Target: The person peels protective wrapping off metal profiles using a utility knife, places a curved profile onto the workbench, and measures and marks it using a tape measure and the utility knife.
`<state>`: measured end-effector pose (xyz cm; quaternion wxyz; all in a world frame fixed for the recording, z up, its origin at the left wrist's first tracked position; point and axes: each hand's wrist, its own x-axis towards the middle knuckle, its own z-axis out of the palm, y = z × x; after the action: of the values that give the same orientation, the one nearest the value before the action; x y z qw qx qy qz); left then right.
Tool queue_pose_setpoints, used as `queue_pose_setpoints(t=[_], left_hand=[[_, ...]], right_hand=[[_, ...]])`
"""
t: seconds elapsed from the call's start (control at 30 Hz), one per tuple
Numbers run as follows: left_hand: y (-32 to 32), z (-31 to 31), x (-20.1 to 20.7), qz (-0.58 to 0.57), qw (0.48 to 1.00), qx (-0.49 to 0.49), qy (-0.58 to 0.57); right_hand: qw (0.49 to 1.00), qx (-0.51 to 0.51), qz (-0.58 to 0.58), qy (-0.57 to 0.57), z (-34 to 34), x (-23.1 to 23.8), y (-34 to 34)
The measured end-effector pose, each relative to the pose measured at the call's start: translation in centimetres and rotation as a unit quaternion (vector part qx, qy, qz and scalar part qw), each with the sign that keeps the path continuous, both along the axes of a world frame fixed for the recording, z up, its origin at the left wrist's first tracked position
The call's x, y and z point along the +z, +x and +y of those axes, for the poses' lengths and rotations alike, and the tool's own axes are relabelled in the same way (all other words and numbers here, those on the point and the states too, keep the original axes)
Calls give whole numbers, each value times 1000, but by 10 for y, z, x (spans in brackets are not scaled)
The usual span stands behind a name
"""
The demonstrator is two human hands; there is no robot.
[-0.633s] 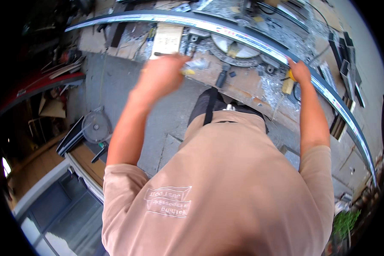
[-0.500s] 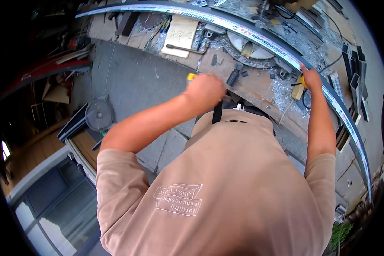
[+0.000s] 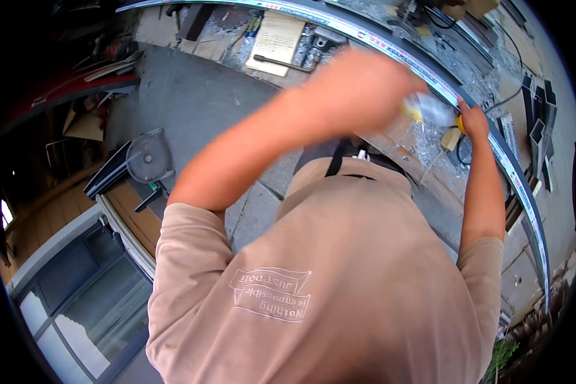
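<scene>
A long grey metal profile [image 3: 365,33] with a printed white film strip lies across the workbench, bent into an arc by the lens. My right hand [image 3: 475,121] is closed over its right part, finger and thumb at the near edge. A rounded yellow thing [image 3: 461,124] shows under that hand; its kind is not clear. My left hand [image 3: 371,89] is a closed fist, smeared by motion, in front of the profile's middle. From its right side sticks a blurred object with a yellow part [image 3: 413,111] and a whitish, see-through streak. The fist hides most of the saw base.
On the bench lie a written sheet [image 3: 276,41], a socket wrench [image 3: 280,63], metal shavings [image 3: 432,137] and a wooden block [image 3: 450,139] with a cord. Cut profile pieces [image 3: 541,128] are stacked at right. A round clear guard [image 3: 148,158] and a glazed frame [image 3: 99,291] stand at left.
My left hand has swung right and forward from near my waist to the bench, with the yellow thing still in it. My right hand keeps its place on the profile.
</scene>
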<state>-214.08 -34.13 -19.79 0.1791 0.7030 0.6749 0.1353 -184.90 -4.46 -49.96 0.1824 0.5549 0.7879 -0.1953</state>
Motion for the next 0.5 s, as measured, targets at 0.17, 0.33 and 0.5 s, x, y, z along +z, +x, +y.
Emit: queue_pose_setpoints(t=[0.17,0.33,0.5], left_hand=[[-105,-23,0,120,949,286,-57],[-148,-97,-79,84,935,345,-5],[-121,-181,-151,20,875,467,-125]], right_hand=[[1000,-18,18,4,-14,15,-15],[1000,-1,-2,9,-11,15,-14],[1000,8,5,4,-15,20,-20]])
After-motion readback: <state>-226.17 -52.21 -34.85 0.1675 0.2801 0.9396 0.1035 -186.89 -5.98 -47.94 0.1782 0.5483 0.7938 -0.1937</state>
